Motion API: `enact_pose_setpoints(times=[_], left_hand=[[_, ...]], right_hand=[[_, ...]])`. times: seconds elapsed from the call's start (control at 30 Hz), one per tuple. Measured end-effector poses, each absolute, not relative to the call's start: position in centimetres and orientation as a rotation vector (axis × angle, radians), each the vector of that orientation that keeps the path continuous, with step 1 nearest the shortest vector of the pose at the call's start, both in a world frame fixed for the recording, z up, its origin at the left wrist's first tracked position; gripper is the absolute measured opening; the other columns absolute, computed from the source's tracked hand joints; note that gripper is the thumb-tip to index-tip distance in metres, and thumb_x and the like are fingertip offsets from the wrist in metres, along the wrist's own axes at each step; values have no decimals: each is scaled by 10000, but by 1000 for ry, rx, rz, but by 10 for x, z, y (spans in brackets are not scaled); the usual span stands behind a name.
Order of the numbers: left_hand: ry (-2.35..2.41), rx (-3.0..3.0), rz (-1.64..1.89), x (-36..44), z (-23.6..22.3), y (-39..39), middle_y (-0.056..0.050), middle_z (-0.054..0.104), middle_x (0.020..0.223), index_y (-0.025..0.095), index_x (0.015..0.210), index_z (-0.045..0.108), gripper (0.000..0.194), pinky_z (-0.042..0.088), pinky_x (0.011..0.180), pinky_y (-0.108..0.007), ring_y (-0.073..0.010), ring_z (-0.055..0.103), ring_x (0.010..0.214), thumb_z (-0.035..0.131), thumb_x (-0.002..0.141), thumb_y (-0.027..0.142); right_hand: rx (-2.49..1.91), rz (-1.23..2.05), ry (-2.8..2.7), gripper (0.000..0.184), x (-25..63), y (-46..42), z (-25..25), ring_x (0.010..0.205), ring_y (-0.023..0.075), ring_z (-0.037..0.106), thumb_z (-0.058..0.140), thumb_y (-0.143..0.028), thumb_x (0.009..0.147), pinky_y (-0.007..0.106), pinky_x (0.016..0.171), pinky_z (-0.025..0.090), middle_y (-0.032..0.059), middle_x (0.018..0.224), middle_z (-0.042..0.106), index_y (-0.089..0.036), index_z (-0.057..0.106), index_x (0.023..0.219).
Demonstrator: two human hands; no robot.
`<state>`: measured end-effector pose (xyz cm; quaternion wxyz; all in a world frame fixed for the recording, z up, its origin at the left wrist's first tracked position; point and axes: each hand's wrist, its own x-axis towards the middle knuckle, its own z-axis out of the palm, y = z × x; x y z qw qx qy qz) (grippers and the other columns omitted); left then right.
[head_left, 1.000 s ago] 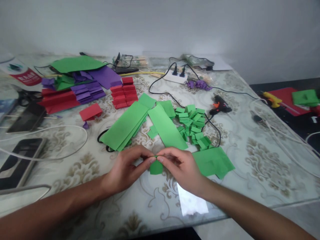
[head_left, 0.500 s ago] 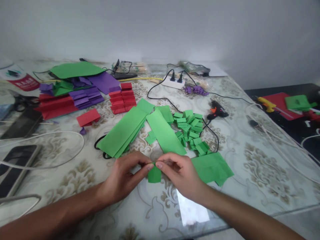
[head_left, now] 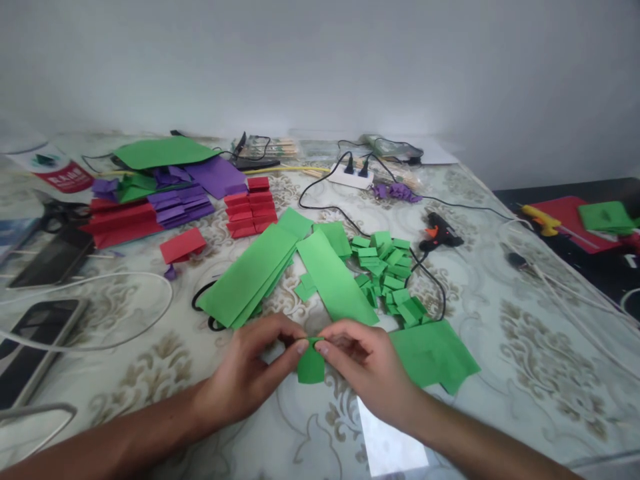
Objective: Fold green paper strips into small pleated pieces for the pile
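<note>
The left hand (head_left: 255,363) and the right hand (head_left: 377,370) are near to each other at the front of the patterned table (head_left: 475,413). Each hand is closed into a pinch, with thumb and forefinger together on one upper corner of a small green paper piece (head_left: 311,365). The other fingers are curled, partly hidden. The piece hangs down between the hands, and its upper edge is folded over (a narrow fold, it seems). I cannot tell if its lower edge touches the table.

Beyond the hands, a stack of long green strips (head_left: 250,273) lies slanting on the left, partly covering black loops (head_left: 203,297). A single green strip (head_left: 336,277) slants the other way, and to the right of it is a loose heap of small folded green pieces (head_left: 393,273). Wider green sheets (head_left: 433,353) lie just beside the right hand, partly behind it.

Farther to the left there are red folded papers (head_left: 251,210), purple folded papers (head_left: 184,205) and a phone (head_left: 37,347). A black glue gun (head_left: 440,232) with an orange part rests to the right of the heap, and a white power strip (head_left: 351,175) with two black plugs is farther back.
</note>
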<state>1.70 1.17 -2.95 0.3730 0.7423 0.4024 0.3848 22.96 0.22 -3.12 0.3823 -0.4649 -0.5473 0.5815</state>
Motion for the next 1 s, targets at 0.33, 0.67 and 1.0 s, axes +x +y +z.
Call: enact_pose_setpoints(times=[0.33,0.67,1.0], left_hand=[[998,1915,976,17,-30,11,2,749,819,192,957,723,67,540,690,-193,-119,699,738,681,956,140],[1060,1882,969,16,-32,13,4,731,790,189,922,712,64,541,660,-194,-124,686,704,665,958,163],[1048,1972,969,15,-32,12,4,755,794,198,911,726,68,548,684,-199,-133,713,717,681,954,173]], right_hand=[[-1169,1413,-1496,124,229,2,-26,615,124,608,710,-276,932,213,570,463,3,697,698,-168,751,888],[-1162,1394,-1458,137,232,2,-28,656,136,639,716,-304,941,220,602,490,12,728,712,-176,739,897],[-1115,1443,-1447,114,228,5,-26,653,139,646,715,-286,924,223,593,485,8,724,710,-177,720,888]])
